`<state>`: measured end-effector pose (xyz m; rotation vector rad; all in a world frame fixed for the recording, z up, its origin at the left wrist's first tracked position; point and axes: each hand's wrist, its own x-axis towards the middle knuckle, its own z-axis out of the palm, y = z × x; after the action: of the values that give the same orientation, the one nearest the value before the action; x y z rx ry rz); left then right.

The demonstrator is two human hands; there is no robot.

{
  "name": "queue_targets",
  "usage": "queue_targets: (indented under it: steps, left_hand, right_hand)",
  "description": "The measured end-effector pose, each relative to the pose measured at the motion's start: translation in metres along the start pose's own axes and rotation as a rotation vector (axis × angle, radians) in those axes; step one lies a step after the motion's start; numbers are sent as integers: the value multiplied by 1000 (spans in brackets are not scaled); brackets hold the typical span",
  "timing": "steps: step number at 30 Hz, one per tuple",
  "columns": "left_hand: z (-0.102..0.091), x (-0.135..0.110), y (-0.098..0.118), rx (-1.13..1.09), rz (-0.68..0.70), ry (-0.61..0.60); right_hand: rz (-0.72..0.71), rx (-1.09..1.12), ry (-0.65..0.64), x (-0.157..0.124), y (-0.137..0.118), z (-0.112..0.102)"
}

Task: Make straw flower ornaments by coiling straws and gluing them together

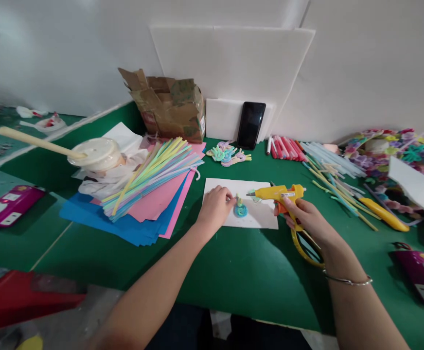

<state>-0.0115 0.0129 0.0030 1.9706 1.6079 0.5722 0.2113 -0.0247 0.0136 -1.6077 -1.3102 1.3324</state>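
On a white sheet of paper (255, 222) lies a small coiled pipe-cleaner piece (240, 210), blue with a yellow-green end. My left hand (216, 206) is closed in a pinch at the yellow-green end, its fingertips partly hiding what they grip. A yellow hot glue gun (274, 192) is gripped in my right hand (309, 216). Its metal nozzle points left, apart from the coil and above a pale green piece on the paper. Yellow-handled scissors (304, 255) lie beneath my right hand, partly covered by it.
Left are pastel pipe cleaners (153, 172) on coloured sheets and a lidded cup (97, 154) with a stick. Behind stand a cardboard box (173, 109) and a phone (251, 125) near finished coils (226, 154). Right are red markers (287, 148), loose stems and a yellow cutter (385, 214).
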Motion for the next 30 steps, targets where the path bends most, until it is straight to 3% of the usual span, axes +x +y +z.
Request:
queue_targets:
  steps: [16,25,30]
  left_hand:
    - [11,9,-4,21,-96,8]
    - [4,8,-3,-102,-155,63]
    - [-1,6,-12,-201,-52,-62]
  right_hand:
    - [64,137,-26,-5,-6,-1]
    - [30,-71,-13,-2,-3,5]
    - [22,-95,-29,-1,-4,7]
